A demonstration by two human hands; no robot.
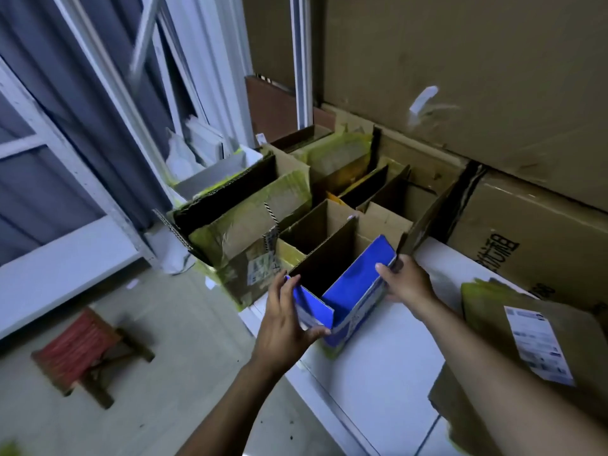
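Note:
A small open cardboard box with blue flaps stands on the near edge of a white surface. My left hand grips its near-left blue flap, thumb on the front and fingers along the outside. My right hand holds the right side flap, thumb on the blue face, fingers behind it. The box's dark inside is open to view.
Behind it several open brown boxes with yellow-green tape stand close together. Large cardboard sheets lean at the back right. A labelled flat box lies at right. A small red stool stands on the floor at left, under a window frame.

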